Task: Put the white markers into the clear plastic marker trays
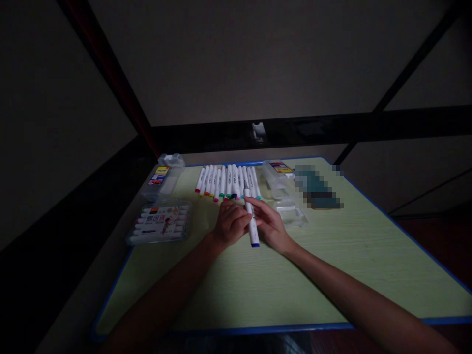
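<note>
A white marker (252,228) with a blue end towards me is between my two hands, over the middle of the table. Its far end narrows to a greyish tip. My left hand (233,223) is closed, its fingers curled against the marker's left side. From the right, my right hand (271,223) grips the same marker between thumb and fingers. Just beyond my hands lies a row of white markers (217,179) with ends of several colours, side by side. My fingers hide the near ends of some of them.
An open clear plastic case (278,184) lies right of the row, its lid (293,215) towards me. Another clear case (162,182) stands at the far left, behind a filled marker case (160,223). A blurred teal object (319,189) lies on the right of the blue-edged table (350,275).
</note>
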`<state>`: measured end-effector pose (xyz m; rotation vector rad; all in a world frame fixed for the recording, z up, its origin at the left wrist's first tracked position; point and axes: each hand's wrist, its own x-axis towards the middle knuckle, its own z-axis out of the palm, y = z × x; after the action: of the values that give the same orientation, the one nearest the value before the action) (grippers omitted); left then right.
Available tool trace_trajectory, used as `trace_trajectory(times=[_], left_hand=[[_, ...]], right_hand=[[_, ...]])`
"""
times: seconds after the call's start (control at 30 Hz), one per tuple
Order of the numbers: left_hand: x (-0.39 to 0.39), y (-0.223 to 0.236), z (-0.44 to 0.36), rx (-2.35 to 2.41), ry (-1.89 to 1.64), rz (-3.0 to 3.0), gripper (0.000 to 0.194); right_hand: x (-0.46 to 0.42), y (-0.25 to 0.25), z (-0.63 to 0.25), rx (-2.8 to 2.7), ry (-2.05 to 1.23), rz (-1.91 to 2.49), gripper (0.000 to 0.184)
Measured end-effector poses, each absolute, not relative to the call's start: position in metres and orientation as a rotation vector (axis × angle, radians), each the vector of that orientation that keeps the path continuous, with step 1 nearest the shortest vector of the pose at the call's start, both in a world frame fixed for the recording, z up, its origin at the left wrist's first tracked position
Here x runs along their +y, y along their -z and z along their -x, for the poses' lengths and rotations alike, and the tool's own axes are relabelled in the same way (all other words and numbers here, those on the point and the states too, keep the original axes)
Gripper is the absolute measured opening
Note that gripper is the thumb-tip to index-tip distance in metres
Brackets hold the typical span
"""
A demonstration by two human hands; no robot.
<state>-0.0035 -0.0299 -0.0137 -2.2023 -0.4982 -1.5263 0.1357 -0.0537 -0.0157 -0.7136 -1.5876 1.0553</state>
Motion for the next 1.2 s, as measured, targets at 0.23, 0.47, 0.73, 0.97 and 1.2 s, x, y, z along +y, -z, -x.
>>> trace_trajectory(times=[0.23, 0.47, 0.73, 0.97, 1.2], left_hand=[[-0.0295, 0.0133, 0.0031, -0.544, 1.515, 2.222, 0.01], [-0.0266, 0.0152, 0.0021, -0.577, 1.517, 2.238, 0.01], [-0.0279, 0.0166, 0.0045, -0.599, 1.516, 2.27, 0.01], [-0.03, 0.0168, 0.0092, -0.624, 1.498, 2.317, 0.02], [-0.03, 0.0183, 0.0066, -0.68, 1.582, 2.313, 0.013]], right_hand=[[-0.0549, 0.0145, -0.1377, -1.637, -0.997, 0.76, 0.038], [-0.0516, 0.0188, -0.1379, -1.636, -0.953, 0.655, 0.037], [-0.0502, 0.0205, -0.1357, -1.649, -0.946, 0.622, 0.04], [-0.0532, 0.018, -0.1346, -1.704, -0.874, 0.653, 0.045], [-0.0529, 0.0177, -0.1327, -1.766, -0.802, 0.719, 0.04]])
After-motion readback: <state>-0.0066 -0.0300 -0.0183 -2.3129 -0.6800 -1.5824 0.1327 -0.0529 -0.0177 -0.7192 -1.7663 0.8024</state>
